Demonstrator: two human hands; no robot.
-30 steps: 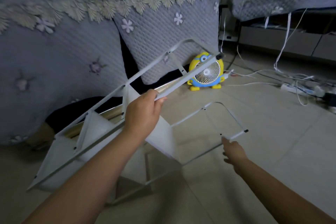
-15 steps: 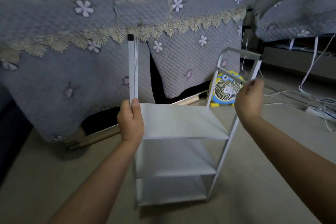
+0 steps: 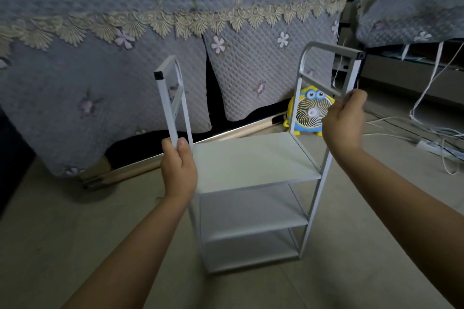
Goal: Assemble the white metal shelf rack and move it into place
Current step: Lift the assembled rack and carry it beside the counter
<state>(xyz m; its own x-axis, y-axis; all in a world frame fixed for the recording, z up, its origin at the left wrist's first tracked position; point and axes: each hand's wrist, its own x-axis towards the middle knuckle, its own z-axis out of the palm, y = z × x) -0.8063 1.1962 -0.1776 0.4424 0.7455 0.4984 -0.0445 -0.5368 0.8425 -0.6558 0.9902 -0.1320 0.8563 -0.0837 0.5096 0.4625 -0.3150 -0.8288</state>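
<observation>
Your left hand (image 3: 178,170) and right hand (image 3: 345,118) each grip a side frame of the upright white three-shelf rack (image 3: 253,160) on the floor (image 3: 75,233).

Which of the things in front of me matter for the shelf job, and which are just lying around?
Part of the job: white shelf rack, upright on the floor; left hand gripping its left post; right hand gripping its right frame.
Just lying about: yellow fan behind the rack; quilted cover; power strip with cables at right.
</observation>
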